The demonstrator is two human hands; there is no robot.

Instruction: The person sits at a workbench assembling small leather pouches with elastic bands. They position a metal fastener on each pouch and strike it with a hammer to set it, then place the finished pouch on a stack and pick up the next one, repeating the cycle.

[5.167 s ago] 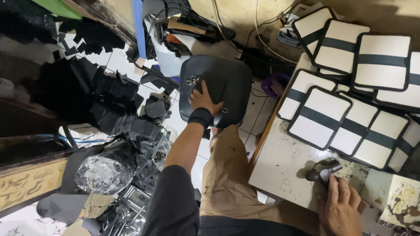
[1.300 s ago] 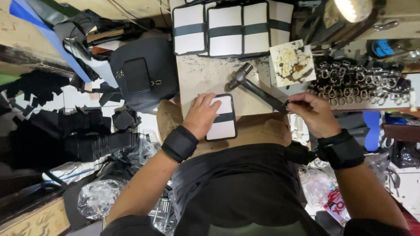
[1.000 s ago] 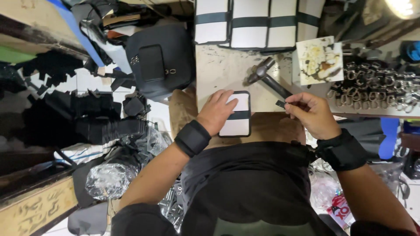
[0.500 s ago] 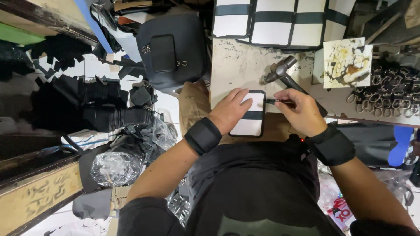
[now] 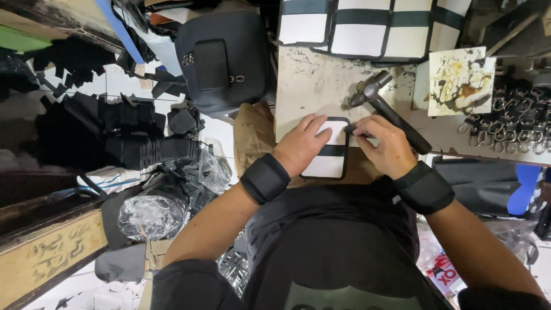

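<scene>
The left hand (image 5: 302,143) lies flat with fingers spread on a white panel with a black band (image 5: 328,155), which rests at the near edge of the worktable (image 5: 310,80). The right hand (image 5: 385,143) pinches a small dark thing at the panel's far right corner; I cannot tell what it is. A hammer (image 5: 387,112) lies just beside this hand. More white panels (image 5: 367,26) stand at the far side.

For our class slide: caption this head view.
Left hand steadies a white black-banded panel; right hand touches its edge.
</scene>
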